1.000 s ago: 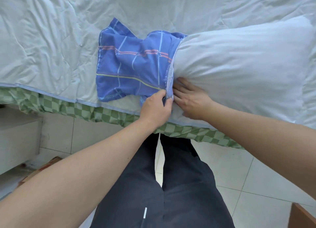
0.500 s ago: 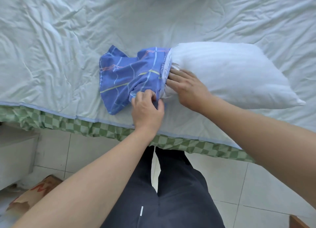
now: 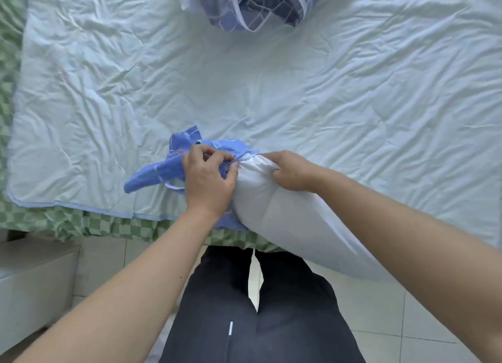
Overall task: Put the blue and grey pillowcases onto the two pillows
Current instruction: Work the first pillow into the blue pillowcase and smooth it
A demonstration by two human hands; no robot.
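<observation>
While the left hand [image 3: 207, 179] pinches the blue pillowcase [image 3: 154, 173] mouth open at the bed [image 3: 271, 90] edge, the right hand [image 3: 292, 169] fingers clench the white pillow [image 3: 274, 213] corner to feed it in; the grey pillowcase [image 3: 252, 3] lies far across.

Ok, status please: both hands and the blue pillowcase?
Left hand grips blue checked pillowcase. Right hand grips white pillow end. Pillowcase mouth only at pillow tip. Nothing blocking.

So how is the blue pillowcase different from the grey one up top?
The blue pillowcase is bright blue; the grey pillowcase is duller with a pale grid. The blue one is gripped by the left hand against the pillow; the grey one lies untouched farther away. Both are crumpled.
</observation>
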